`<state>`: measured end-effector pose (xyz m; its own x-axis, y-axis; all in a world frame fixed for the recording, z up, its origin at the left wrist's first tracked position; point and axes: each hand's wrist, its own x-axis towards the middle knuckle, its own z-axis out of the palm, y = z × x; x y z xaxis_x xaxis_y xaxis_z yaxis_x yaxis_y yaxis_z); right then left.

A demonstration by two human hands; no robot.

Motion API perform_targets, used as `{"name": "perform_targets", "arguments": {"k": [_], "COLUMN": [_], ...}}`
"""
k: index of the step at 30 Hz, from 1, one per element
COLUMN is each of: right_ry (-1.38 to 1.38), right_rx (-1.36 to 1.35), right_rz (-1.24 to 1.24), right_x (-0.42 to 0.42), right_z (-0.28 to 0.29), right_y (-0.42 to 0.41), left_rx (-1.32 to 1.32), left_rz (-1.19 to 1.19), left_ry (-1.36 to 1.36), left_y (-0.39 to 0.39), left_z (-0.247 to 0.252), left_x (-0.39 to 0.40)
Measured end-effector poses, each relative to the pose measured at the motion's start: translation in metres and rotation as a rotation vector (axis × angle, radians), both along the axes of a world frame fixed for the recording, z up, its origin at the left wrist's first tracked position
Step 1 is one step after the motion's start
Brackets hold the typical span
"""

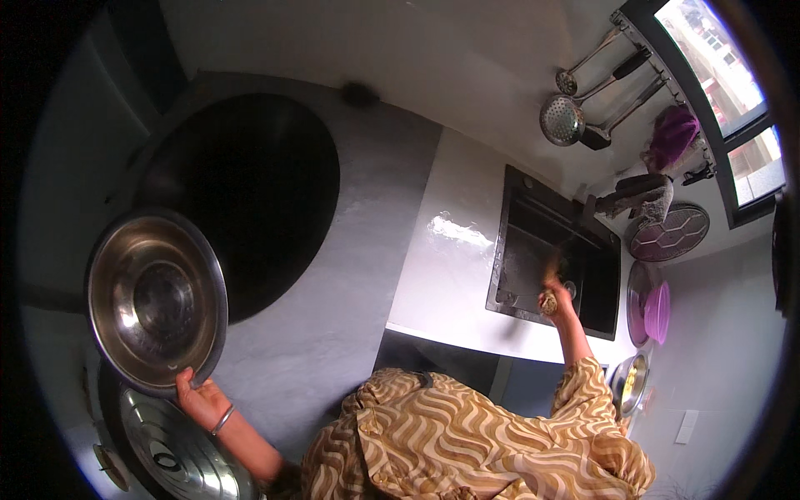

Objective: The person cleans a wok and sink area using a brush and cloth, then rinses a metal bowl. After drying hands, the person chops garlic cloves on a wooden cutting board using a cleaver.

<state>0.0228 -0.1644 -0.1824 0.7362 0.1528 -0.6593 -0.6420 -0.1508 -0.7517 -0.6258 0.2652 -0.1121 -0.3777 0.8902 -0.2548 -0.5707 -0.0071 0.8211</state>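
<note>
My left hand (201, 399) grips the rim of a steel basin (164, 300), fingers at its lower edge, at the left of the view. The basin is tilted, its inside facing me, and overlaps the near left edge of a large dark wok (244, 200). My right hand (557, 301) is closed around a bundled brush or whisk (549, 302), whose far part is blurred, over the dark sink (525, 269). A metal bracelet circles my left wrist.
A large steel lid (169, 450) lies at lower left. Ladles and a skimmer (562, 120) hang on the wall beyond the sink. Cloths (644, 190), a round rack (669, 231), a pink plastic basin (657, 312) and a steel bowl with yellow food (630, 384) stand around its right side.
</note>
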Motion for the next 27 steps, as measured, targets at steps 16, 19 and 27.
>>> {"name": "perform_targets", "arguments": {"k": [16, 19, 27], "right_ry": [-0.709, -0.677, -0.549], "right_rx": [-0.067, -0.186, 0.227], "right_rz": [0.541, 0.98, 1.842], "right_x": [-0.064, -0.132, -0.351], "right_z": [0.094, 0.102, 0.018], "right_y": [0.177, 0.274, 0.549], "left_rx": [-0.05, -0.108, -0.182], "left_rz": [0.229, 0.277, 0.349], "left_ry": [-0.036, -0.041, 0.307], "left_y": [-0.006, -0.007, -0.014], "left_z": [0.013, 0.012, 0.013], "left_x": [0.007, 0.004, 0.02]}}
